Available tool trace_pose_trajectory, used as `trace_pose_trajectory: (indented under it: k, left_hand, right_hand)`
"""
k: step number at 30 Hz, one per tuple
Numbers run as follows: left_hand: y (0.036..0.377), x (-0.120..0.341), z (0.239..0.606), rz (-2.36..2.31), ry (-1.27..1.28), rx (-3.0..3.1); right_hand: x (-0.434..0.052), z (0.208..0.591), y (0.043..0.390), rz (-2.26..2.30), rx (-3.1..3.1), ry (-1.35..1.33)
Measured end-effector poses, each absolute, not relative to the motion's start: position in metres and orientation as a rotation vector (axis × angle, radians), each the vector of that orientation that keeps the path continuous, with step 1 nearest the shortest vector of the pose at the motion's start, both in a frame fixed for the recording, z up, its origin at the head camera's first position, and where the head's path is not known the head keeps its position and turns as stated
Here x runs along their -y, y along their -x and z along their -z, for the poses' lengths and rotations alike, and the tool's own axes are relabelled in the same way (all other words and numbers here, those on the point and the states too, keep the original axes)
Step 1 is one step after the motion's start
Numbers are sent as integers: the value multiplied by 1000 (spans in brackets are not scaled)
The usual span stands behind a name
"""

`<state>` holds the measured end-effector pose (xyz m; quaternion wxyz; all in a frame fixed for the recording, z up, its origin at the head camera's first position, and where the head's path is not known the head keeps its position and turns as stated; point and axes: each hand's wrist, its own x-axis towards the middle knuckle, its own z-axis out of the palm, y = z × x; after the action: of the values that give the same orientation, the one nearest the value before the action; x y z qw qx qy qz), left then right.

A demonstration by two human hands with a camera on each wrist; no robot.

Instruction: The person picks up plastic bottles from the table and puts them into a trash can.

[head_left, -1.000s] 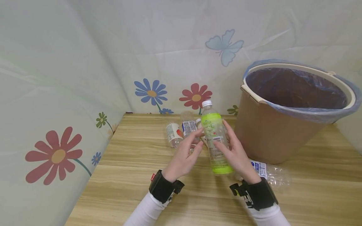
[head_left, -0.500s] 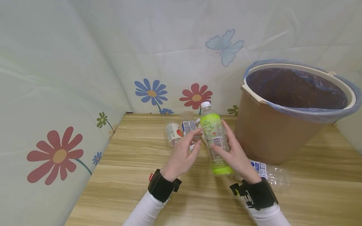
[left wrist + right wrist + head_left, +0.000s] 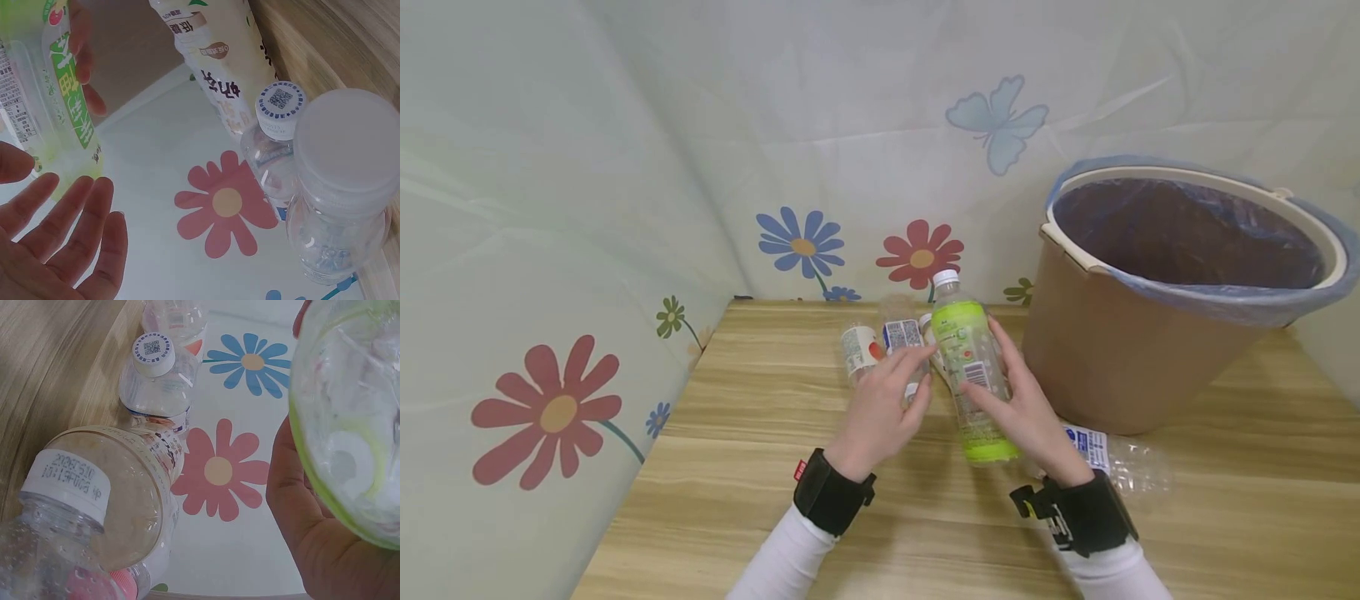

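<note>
In the head view, your right hand (image 3: 1033, 417) gripped the green-labelled bottle (image 3: 976, 375), thumb in front, its long axis steep and cap tipped leftward. Your left hand (image 3: 880, 412), fingers apart, was just left of it; contact couldn't be told. The lined bin (image 3: 1097, 358) stood to the right, your right hand between; a clear bottle (image 3: 1131, 468) lay on the desk (image 3: 730, 500) near your right wrist. In the left wrist view, a cream-wrapped bottle (image 3: 219, 56) and a QR-capped bottle (image 3: 281, 103) stood well apart from those fingers. In the right wrist view, the gripped bottle's base loomed close.
</note>
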<state>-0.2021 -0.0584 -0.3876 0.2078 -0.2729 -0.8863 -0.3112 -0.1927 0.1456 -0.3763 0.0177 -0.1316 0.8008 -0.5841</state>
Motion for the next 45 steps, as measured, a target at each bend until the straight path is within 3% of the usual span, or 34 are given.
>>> trace_pose_trajectory:
  k: [16, 34, 45]
  left_hand:
    - [205, 59, 385, 778, 747, 2430]
    - [204, 36, 361, 667, 831, 2397]
    - [199, 19, 365, 627, 896, 2411]
  right_hand:
    - [-153, 359, 195, 1712, -2590, 422]
    - [-182, 239, 217, 1476, -2893, 597]
    - [-222, 190, 233, 1480, -3059, 320]
